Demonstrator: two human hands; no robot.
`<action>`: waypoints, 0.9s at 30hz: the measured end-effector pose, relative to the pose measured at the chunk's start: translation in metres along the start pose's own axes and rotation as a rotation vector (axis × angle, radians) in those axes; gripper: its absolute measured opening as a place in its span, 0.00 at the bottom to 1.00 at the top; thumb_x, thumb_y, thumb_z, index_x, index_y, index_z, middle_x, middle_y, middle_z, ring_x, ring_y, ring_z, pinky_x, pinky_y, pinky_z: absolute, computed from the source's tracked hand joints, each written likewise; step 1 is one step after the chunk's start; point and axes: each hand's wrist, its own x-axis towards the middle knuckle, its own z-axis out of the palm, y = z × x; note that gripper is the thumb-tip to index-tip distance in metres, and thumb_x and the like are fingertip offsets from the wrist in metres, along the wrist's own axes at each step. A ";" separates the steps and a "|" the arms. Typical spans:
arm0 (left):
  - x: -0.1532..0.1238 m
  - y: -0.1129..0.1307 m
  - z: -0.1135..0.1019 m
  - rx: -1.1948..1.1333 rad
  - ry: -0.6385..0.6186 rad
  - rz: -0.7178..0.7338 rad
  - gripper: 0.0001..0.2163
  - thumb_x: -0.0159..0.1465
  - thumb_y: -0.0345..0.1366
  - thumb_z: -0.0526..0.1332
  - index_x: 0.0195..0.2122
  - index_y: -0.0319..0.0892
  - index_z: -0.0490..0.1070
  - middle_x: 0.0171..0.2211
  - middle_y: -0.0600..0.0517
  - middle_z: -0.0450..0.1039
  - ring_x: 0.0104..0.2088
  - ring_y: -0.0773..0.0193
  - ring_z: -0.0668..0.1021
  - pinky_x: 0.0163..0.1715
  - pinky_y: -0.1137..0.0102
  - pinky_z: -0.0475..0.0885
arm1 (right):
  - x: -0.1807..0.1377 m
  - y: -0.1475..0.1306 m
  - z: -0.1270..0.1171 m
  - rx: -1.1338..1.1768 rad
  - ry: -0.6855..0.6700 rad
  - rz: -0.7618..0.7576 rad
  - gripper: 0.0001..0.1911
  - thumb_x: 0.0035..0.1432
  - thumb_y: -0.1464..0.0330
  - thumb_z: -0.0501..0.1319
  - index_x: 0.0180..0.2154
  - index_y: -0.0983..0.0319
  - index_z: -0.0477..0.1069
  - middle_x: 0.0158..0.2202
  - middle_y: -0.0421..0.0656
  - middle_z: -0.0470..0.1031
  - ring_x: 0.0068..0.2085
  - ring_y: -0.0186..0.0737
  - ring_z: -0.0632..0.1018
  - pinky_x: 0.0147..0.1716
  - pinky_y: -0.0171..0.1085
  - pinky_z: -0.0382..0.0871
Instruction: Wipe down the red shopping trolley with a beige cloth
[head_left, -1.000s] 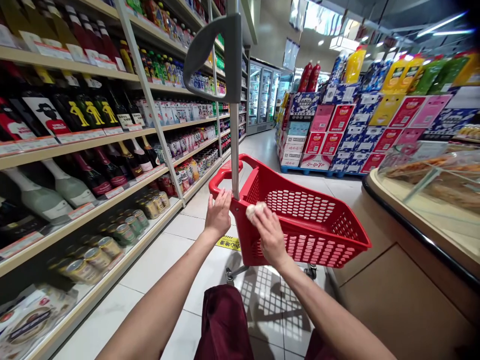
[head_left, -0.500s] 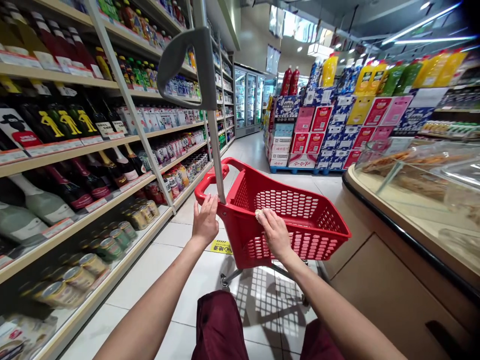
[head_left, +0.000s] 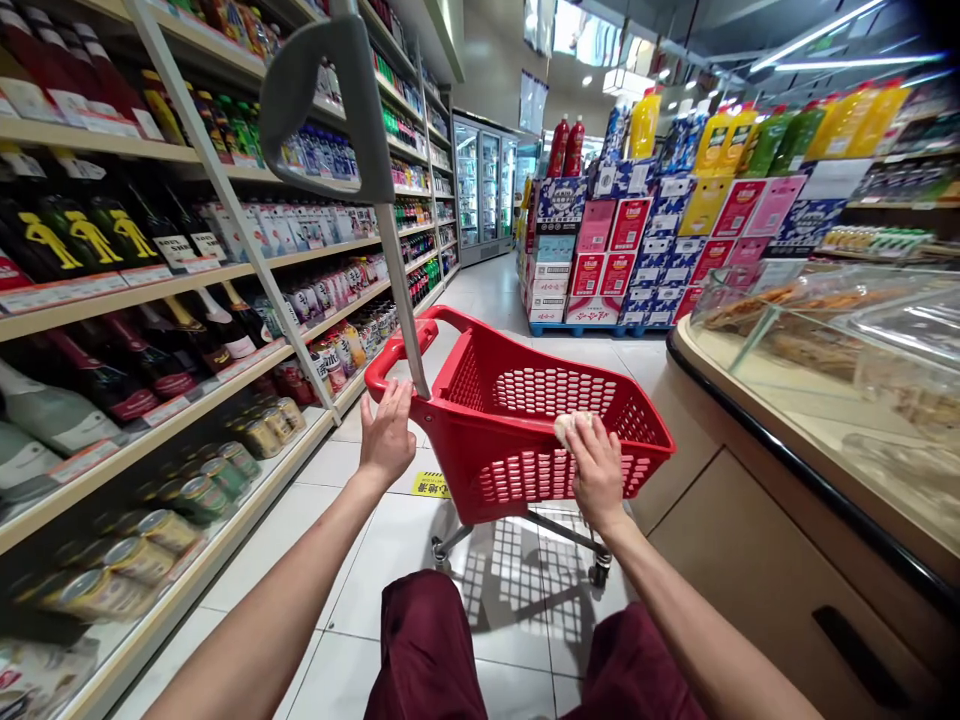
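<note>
A red plastic shopping cart (head_left: 480, 460) with a perforated basket stands sideways before me. A grey metal pole (head_left: 405, 300) with a dark grey loop handle (head_left: 360, 110) rises from its left end. My left hand (head_left: 386, 435) is closed at the near corner of the cart's red push bar (head_left: 379, 372), its fingertips over the plastic. On the near rim of the basket, my right hand (head_left: 598, 468) presses a pale, crumpled cloth (head_left: 568, 428), partly hidden under its fingers. The basket's visible inside holds nothing.
Shelves of bottles and cans (head_left: 247, 270) run along the left. At the right stands a counter (head_left: 720, 400) with clear covers over food. Stacked drink cartons (head_left: 607, 250) sit on a blue pallet (head_left: 574, 328) ahead. A yellow floor sticker (head_left: 431, 485) lies beside the cart.
My right hand has slid rightward along the basket's near rim with the cloth. My left hand stays at the push bar corner. The view has shifted slightly, so the surroundings sit farther left.
</note>
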 end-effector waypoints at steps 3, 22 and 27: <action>-0.005 0.024 0.002 -0.003 0.050 -0.005 0.33 0.51 0.24 0.49 0.61 0.35 0.44 0.60 0.41 0.52 0.61 0.56 0.52 0.59 0.53 0.39 | -0.005 0.001 0.005 0.043 -0.045 -0.042 0.27 0.56 0.81 0.43 0.57 0.60 0.56 0.57 0.46 0.60 0.62 0.41 0.49 0.56 0.51 0.53; 0.016 0.103 0.053 -0.027 -0.237 0.247 0.27 0.52 0.26 0.50 0.56 0.37 0.57 0.57 0.44 0.59 0.60 0.55 0.54 0.58 0.51 0.44 | -0.030 0.054 -0.020 -0.070 -0.042 -0.017 0.26 0.56 0.80 0.45 0.55 0.59 0.58 0.58 0.44 0.59 0.62 0.42 0.50 0.57 0.51 0.52; 0.013 0.103 0.054 -0.011 -0.240 0.252 0.28 0.53 0.25 0.49 0.58 0.38 0.55 0.59 0.46 0.56 0.61 0.56 0.52 0.59 0.53 0.43 | -0.060 0.060 -0.028 -0.061 -0.222 -0.108 0.26 0.56 0.80 0.45 0.54 0.57 0.60 0.56 0.42 0.63 0.61 0.38 0.52 0.55 0.47 0.56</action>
